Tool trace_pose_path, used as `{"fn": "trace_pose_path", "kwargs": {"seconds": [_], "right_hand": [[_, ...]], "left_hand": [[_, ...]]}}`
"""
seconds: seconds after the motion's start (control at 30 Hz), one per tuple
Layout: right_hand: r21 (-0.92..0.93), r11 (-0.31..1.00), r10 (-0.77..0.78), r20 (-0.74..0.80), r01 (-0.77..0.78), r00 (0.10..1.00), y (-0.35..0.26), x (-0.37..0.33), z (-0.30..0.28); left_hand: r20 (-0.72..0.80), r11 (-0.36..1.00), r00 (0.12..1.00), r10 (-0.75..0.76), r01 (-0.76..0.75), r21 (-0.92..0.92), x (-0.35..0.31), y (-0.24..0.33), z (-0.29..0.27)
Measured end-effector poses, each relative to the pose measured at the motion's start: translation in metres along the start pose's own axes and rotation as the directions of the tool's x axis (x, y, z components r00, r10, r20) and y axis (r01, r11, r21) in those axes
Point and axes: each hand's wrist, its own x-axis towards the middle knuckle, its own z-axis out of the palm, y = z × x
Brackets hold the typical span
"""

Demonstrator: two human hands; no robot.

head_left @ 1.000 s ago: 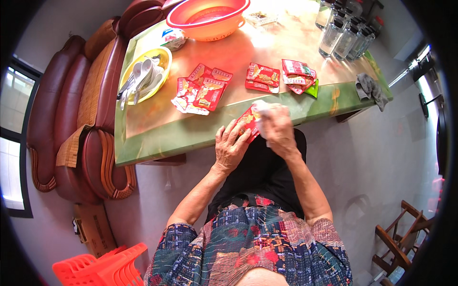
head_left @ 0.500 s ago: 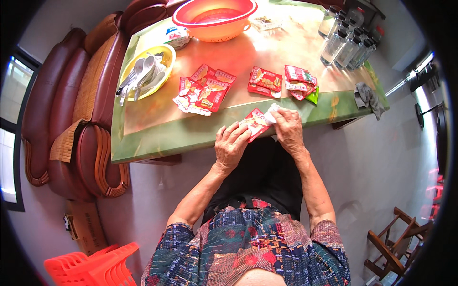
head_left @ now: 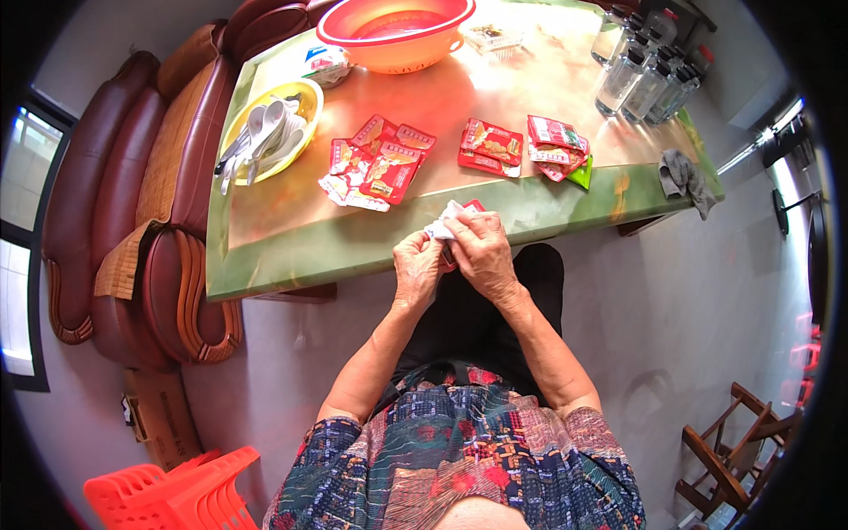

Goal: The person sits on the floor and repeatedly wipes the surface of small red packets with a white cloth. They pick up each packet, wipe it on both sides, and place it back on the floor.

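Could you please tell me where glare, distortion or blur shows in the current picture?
Head view: glare whitens the tabletop beside the orange basin; head view: the window frame bows near the picture's rim; head view: left hand and right hand show no obvious blur.

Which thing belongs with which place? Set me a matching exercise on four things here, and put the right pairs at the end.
Things
1. Crumpled white cloth or tissue
2. Round yellow basin
3. Clear bottles with black caps
4. Crumpled grey cloth

Places
A. Hanging over the near edge of the green-bordered table, toward its right corner
B. Standing in a group on the table's right side, toward the far end
C. Where the person's left hand and right hand meet
D. On the table's left side, with pale, long-handled spoons in it

Pairs: 1-C, 2-D, 3-B, 4-A
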Motion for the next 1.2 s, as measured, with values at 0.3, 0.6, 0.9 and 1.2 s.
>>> {"fn": "trace_pose_path", "kwargs": {"seconds": [0.3, 0.6, 0.9, 1.2], "right_hand": [[-0.218, 0.975, 0.044, 0.042, -0.034, 0.998, 0.030, 0.013, -0.001], [0.223, 0.970, 0.054, 0.182, -0.095, 0.982, -0.010, -0.008, -0.016], [-0.098, 0.994, 0.064, 0.183, -0.046, 0.981, 0.007, 0.012, 0.001], [-0.298, 0.955, 0.017, 0.068, 0.004, 0.998, 0.009, -0.004, -0.005]], "left_hand": [[-0.060, 0.997, 0.998, 0.002, -0.007, -0.082, 0.001, 0.004, 0.008], [-0.007, 0.999, 0.999, 0.039, -0.039, 0.011, 0.007, -0.013, -0.007], [-0.033, 0.999, 0.998, 0.049, -0.049, -0.013, 0.007, -0.010, -0.002], [-0.031, 0.998, 0.998, 0.063, -0.064, -0.025, 0.004, -0.011, 0.003]]}}
